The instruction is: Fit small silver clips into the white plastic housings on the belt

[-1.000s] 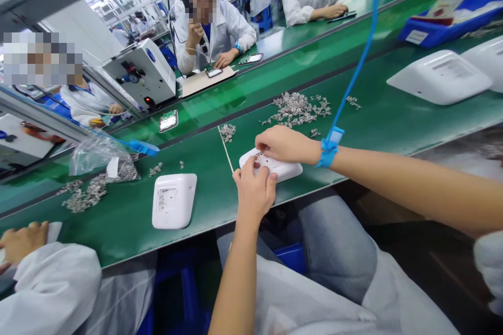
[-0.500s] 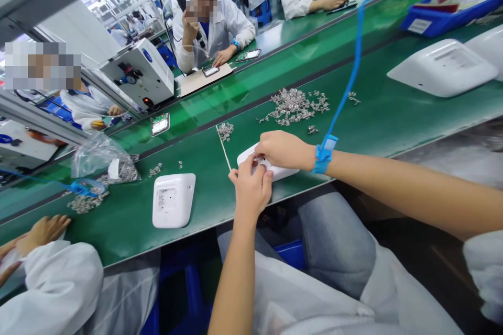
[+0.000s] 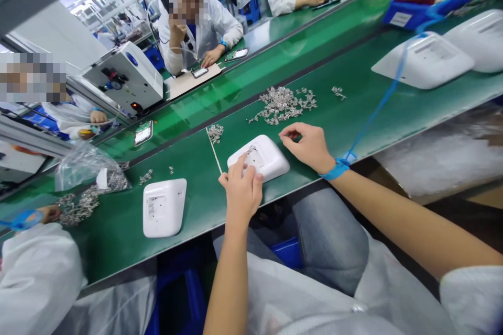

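Note:
A white plastic housing [image 3: 267, 159] lies on the green belt [image 3: 353, 115] just in front of me. My left hand [image 3: 241, 188] rests on its near left corner, fingers pressed together on a small recess there. My right hand [image 3: 308, 144] hovers just right of the housing, off it, thumb and forefinger pinched; what they hold, if anything, is too small to see. A blue wrist strap [image 3: 338, 167] with a blue cord circles my right wrist. A pile of small metal parts [image 3: 283, 102] lies beyond the housing.
A second white housing [image 3: 163, 207] lies to the left, two more [image 3: 422, 60] at the far right. A smaller heap of metal parts [image 3: 215, 132] and a clear bag [image 3: 84, 165] sit left. A co-worker's sleeve [image 3: 35, 272] is at lower left; others sit across.
My right hand has lifted off the housing and drawn to the right of it. My left hand stays on the near corner. The view has shifted slightly.

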A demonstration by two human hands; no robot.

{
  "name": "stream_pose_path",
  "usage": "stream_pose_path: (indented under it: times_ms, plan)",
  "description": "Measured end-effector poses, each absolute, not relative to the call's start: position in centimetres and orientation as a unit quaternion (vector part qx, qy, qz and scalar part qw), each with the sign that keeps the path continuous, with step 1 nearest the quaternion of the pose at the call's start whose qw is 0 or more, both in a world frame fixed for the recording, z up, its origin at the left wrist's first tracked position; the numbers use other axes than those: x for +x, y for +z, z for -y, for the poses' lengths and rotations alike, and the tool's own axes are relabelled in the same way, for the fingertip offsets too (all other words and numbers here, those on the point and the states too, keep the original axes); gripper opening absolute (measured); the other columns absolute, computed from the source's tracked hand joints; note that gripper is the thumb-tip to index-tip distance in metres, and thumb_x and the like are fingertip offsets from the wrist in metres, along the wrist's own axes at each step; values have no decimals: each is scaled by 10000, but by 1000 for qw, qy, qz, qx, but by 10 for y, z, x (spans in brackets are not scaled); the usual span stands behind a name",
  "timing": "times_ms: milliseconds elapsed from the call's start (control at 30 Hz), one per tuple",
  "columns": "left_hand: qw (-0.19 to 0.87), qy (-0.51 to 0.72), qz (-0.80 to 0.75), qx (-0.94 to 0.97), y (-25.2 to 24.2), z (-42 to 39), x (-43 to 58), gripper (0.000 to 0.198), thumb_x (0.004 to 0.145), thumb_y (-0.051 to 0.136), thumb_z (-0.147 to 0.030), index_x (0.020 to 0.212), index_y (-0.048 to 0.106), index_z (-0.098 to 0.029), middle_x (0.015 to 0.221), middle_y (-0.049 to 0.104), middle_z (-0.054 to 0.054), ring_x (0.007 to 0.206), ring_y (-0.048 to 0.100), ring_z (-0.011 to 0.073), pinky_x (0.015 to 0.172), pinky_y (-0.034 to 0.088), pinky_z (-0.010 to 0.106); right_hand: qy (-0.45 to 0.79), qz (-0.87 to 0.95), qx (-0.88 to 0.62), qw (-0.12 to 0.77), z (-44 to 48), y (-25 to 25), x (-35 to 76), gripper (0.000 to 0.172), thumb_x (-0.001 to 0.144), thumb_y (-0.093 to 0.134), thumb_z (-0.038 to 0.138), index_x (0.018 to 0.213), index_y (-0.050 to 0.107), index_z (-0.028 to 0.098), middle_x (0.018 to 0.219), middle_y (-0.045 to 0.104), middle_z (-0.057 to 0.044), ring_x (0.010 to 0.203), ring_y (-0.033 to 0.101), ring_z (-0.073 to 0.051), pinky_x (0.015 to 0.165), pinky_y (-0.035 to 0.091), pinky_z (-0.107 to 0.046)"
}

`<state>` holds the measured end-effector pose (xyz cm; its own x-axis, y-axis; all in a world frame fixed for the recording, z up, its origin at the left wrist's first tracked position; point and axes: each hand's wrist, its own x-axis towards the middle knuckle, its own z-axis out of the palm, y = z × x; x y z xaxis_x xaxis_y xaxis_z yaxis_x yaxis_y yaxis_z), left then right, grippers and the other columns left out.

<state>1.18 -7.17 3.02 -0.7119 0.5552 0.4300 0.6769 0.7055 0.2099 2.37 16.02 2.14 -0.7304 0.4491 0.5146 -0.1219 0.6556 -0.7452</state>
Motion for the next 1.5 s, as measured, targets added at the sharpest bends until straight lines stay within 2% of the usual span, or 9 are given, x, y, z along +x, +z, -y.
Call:
stream_pose_path:
  times_ms: [367,500,700,1033,1300,1500]
  plan:
    - [170,-186,909,-331,30,71,11,492,1073,247,-467,1064,686,-247,1462,586,89,1196,576,247,923,302,443,404,846,-82,338,-162,20,20,126,816,605,254,802,714,192,771,716,-41,703,641,-195,714,517,-322]
    - [176,-184,904,-343,31,70,11,496,1072,244,-482,1152,671,-240,1421,616,100,1233,568,254,925,300,445,405,847,-82,335,-163,21,20,118,813,607,245,800,712,191,764,712,-36,689,633,-190,698,506,-313]
    - [181,-187,898,-355,29,71,11,523,1072,231,-494,1213,661,-233,1507,543,110,1219,581,241,954,318,433,398,852,-86,331,-163,21,20,119,816,602,235,803,711,189,763,709,-40,696,631,-192,702,506,-312]
    - [186,-206,889,-364,29,71,9,544,1077,215,-500,1217,647,-201,1490,563,114,1286,556,241,956,339,403,406,837,-63,362,-164,16,17,89,786,626,202,771,713,192,724,703,-23,652,621,-175,665,505,-296]
    - [184,-211,890,-359,28,71,9,593,1068,238,-534,1317,631,-167,1396,639,139,1266,582,251,982,352,408,403,837,-61,366,-165,15,17,88,779,631,186,775,719,192,717,701,-23,653,622,-177,661,504,-300]
    - [195,-228,882,-363,26,72,7,599,1070,261,-503,1403,572,-115,1465,576,166,1321,550,261,998,380,387,406,834,-57,369,-165,15,17,85,782,635,174,776,719,190,726,704,-23,649,618,-174,665,497,-300]
